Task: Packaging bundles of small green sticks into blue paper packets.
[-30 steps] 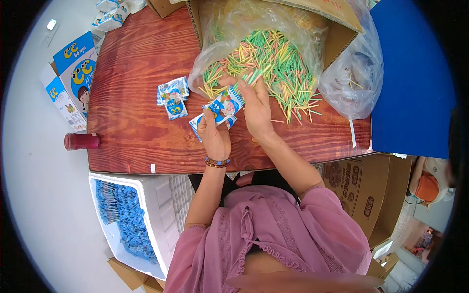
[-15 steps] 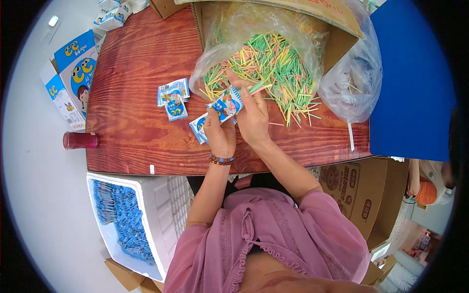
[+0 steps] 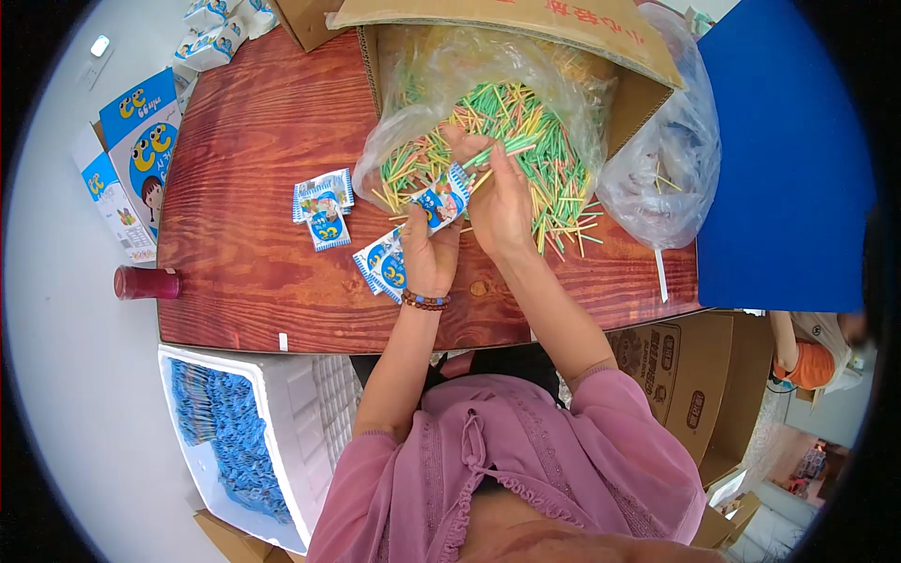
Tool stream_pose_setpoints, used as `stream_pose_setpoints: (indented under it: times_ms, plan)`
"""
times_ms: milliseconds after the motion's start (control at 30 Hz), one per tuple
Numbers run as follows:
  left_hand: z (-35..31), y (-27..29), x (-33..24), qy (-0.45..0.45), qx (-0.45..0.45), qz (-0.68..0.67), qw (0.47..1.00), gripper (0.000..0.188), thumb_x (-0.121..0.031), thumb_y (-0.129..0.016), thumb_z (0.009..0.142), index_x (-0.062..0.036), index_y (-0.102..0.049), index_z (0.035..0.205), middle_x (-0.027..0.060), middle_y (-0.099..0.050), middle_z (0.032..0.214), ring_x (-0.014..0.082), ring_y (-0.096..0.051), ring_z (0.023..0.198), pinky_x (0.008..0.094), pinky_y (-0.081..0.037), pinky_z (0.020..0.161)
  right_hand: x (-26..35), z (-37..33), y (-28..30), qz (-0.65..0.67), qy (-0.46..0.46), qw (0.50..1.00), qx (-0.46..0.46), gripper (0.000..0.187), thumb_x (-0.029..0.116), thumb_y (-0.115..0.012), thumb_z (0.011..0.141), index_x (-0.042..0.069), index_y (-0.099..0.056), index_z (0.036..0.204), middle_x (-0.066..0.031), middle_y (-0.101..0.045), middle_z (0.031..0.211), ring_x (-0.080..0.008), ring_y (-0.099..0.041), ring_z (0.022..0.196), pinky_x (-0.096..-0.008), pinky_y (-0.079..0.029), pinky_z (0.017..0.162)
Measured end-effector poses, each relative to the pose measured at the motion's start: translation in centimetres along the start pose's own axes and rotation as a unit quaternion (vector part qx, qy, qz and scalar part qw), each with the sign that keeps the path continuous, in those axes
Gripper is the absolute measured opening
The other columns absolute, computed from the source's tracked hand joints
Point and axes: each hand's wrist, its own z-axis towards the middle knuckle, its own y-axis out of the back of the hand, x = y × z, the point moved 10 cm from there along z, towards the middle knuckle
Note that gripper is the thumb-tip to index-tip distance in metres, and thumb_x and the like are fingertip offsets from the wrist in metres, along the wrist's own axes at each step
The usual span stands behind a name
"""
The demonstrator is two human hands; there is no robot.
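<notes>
My left hand [image 3: 430,255] is closed on a small blue-and-white packet [image 3: 441,204], its thumb pressed on the front. More of the same packets [image 3: 383,263] lie beside and partly under this hand. Between its fingers my right hand [image 3: 505,208] pinches a few thin green and yellow sticks [image 3: 516,147], just right of the held packet's upper end. Beyond both hands spreads a heap of pink, green and yellow sticks [image 3: 554,174], spilling from a clear plastic bag [image 3: 399,131]. Further left, several packets [image 3: 324,208] overlap on the table.
The bag sits in an open cardboard box [image 3: 648,117] on the reddish wooden table [image 3: 253,122]. To the right are another clear bag [image 3: 657,178] and a blue panel [image 3: 784,188]. A red-lidded jar [image 3: 147,282] and a foam box [image 3: 267,375] of blue packets stand left.
My right hand has moved slightly away from the packet, with the sticks still in its fingers. My left hand keeps its hold. The whole view has shifted a little.
</notes>
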Motion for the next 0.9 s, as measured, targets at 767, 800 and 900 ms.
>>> stream_pose_setpoints:
  times_ms: [767,800,900]
  plan:
    - [-0.2,0.2,-0.4,-0.01,0.012,0.012,1.0,0.043,-0.034,-0.051,0.1,-0.0068,-0.047,0.133,0.0061,-0.059,0.128,0.0191,-0.057,0.115,0.0387,-0.044,0.099,-0.9,-2.4,-0.9,-0.053,0.05,0.997,-0.04,0.029,0.018,-0.041,0.101,-0.002,-0.059,0.113,-0.0214,-0.049,0.139,-0.0247,-0.044,0.13,-0.0364,-0.032,0.109]
    - [-0.1,0.2,-0.4,-0.01,0.012,0.011,1.0,0.043,-0.034,-0.051,0.1,-0.0068,-0.047,0.133,0.0061,-0.059,0.128,0.0191,-0.057,0.115,0.0387,-0.044,0.099,-0.7,-2.4,-0.9,-0.053,0.05,0.996,-0.04,0.029,0.018,-0.041,0.101,-0.002,-0.059,0.113,-0.0214,-0.049,0.139,-0.0247,-0.044,0.13,-0.0364,-0.032,0.109]
    - [0.0,0.1,-1.0,-0.021,0.025,0.008,0.999,0.04,-0.031,-0.05,0.101,-0.0063,-0.048,0.132,0.0062,-0.059,0.127,0.0196,-0.057,0.115,0.0394,-0.045,0.098,-0.8,-2.3,-2.0,-0.2,0.044,0.979,0.006,0.031,0.014,-0.043,0.1,-0.004,-0.059,0.12,-0.0199,-0.048,0.141,-0.0238,-0.042,0.133,-0.0354,-0.031,0.11]
